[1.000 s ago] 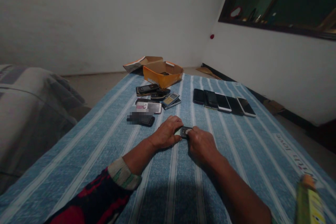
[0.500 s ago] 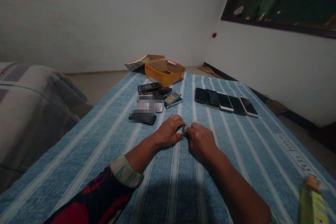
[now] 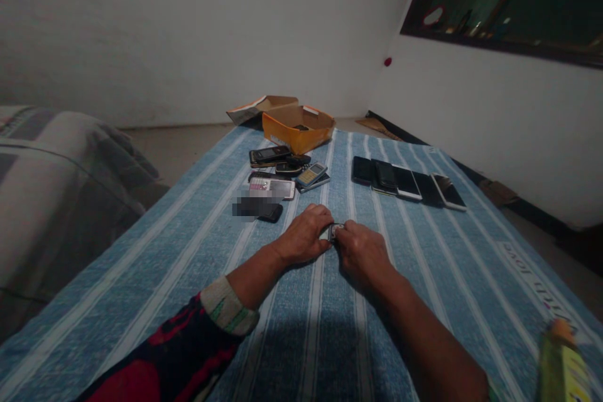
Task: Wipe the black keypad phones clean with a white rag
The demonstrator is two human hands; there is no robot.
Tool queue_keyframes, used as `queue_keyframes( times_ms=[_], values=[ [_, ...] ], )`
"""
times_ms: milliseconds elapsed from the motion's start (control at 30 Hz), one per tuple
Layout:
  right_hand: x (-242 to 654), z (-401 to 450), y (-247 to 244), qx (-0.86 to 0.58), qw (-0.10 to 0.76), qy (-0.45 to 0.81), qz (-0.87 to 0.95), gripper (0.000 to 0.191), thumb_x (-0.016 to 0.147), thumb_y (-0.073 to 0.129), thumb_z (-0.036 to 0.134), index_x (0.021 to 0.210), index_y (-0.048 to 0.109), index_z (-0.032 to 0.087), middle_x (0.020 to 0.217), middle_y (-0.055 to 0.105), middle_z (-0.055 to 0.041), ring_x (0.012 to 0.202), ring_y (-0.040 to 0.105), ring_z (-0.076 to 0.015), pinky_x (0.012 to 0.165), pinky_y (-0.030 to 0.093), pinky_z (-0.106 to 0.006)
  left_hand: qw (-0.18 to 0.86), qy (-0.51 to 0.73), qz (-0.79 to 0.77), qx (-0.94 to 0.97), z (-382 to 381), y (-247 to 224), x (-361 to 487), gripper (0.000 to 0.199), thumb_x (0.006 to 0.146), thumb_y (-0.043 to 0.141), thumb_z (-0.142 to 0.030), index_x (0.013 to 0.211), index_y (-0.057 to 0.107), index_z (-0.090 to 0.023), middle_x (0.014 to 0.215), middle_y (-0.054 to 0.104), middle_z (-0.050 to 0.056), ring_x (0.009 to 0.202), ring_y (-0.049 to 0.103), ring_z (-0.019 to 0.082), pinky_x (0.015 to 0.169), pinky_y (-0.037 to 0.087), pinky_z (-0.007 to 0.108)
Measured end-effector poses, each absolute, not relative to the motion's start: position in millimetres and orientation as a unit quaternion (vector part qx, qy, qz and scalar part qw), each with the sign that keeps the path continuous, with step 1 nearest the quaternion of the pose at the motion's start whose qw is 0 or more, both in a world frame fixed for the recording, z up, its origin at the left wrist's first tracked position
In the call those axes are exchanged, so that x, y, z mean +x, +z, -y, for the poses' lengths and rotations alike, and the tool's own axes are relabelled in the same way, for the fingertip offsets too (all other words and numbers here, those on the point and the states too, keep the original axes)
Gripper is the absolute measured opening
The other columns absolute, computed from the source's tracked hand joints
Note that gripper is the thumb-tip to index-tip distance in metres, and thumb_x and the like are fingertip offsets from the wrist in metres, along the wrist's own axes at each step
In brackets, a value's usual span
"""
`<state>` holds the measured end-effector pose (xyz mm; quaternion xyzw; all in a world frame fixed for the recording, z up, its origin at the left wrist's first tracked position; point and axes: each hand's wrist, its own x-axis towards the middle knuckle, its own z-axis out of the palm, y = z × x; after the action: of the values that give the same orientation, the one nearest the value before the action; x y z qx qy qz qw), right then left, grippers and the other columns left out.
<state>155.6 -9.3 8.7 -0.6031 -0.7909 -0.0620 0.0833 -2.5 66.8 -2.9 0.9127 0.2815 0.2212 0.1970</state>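
Between my two hands, just above or on the striped cloth, is a small keypad mobile phone [image 3: 333, 232], mostly covered by fingers. My left hand [image 3: 305, 235] is closed around its left end. From the other side my right hand [image 3: 363, 252] grips it, the thumb and fingers bent over the keys. Beyond my left hand lies a loose group of keypad phones, among them a white one [image 3: 282, 188], a blue-grey one [image 3: 311, 174] and a black one [image 3: 271, 211].
A row of several smartphones [image 3: 407, 183] lies at the right. Behind the keypad phones stands an open orange cardboard box [image 3: 296, 137]. A bottle with a yellow label [image 3: 563, 364] is at the near right corner. Blue striped cloth [image 3: 301, 339] covers the table.
The view has shifted slightly. Both hands stay closed on the phone in nearly the same place, and a little more of its keypad end shows.
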Motion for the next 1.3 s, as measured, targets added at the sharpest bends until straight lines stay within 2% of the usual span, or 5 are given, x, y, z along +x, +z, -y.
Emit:
queue_keyframes(
  times_ms=[233, 633, 767, 1033, 1300],
  values=[
    [160.1, 8.4, 7.7, -0.625, 0.12, -0.064, 0.769, 0.019, 0.089, 0.048, 0.015, 0.088, 0.066, 0.02, 0.081, 0.06, -0.0038, 0.074, 0.055, -0.0162, 0.06, 0.029, -0.028, 0.194, 0.223, -0.284, 0.912, -65.6, -1.7, -2.4, 0.021, 0.067, 0.065, -0.015, 0.086, 0.058, -0.018, 0.092, 0.055, 0.005, 0.093, 0.049, 0.023, 0.084, 0.043, 0.037],
    [158.5, 15.2, 10.2, -0.604, 0.083, -0.011, 0.793, 0.02, 0.087, 0.048, 0.013, 0.089, 0.066, 0.019, 0.085, 0.064, -0.0048, 0.075, 0.057, -0.0169, 0.063, 0.033, -0.028, 0.185, 0.218, -0.283, 0.915, -66.5, -3.0, -3.2, 0.016, 0.069, 0.065, -0.018, 0.083, 0.058, -0.017, 0.093, 0.056, 0.005, 0.093, 0.05, 0.024, 0.083, 0.043, 0.037],
    [161.8, 7.6, 10.9, -0.642, 0.107, -0.048, 0.758, 0.019, 0.088, 0.048, 0.016, 0.086, 0.067, 0.02, 0.082, 0.062, -0.0047, 0.075, 0.057, -0.017, 0.061, 0.031, -0.028, 0.193, 0.215, -0.288, 0.913, -66.7, -2.8, -2.5, 0.019, 0.068, 0.067, -0.017, 0.085, 0.059, -0.018, 0.093, 0.056, 0.005, 0.093, 0.049, 0.024, 0.083, 0.043, 0.037],
    [158.5, 13.1, 13.5, -0.623, 0.062, -0.044, 0.779, 0.022, 0.087, 0.045, 0.014, 0.088, 0.067, 0.019, 0.081, 0.064, -0.0058, 0.07, 0.057, -0.0174, 0.057, 0.028, -0.03, 0.197, 0.216, -0.284, 0.913, -67.1, -3.4, -3.1, 0.019, 0.067, 0.067, -0.017, 0.084, 0.058, -0.017, 0.093, 0.056, 0.006, 0.093, 0.049, 0.024, 0.083, 0.043, 0.037],
    [158.8, 6.0, 14.4, -0.654, 0.102, -0.032, 0.749, 0.023, 0.09, 0.045, 0.02, 0.088, 0.068, 0.02, 0.084, 0.064, -0.0051, 0.075, 0.059, -0.0169, 0.06, 0.031, -0.028, 0.193, 0.212, -0.286, 0.914, -66.1, -1.9, -2.5, 0.019, 0.068, 0.066, -0.016, 0.086, 0.059, -0.016, 0.092, 0.055, 0.006, 0.093, 0.049, 0.023, 0.083, 0.042, 0.036]
  ],
)
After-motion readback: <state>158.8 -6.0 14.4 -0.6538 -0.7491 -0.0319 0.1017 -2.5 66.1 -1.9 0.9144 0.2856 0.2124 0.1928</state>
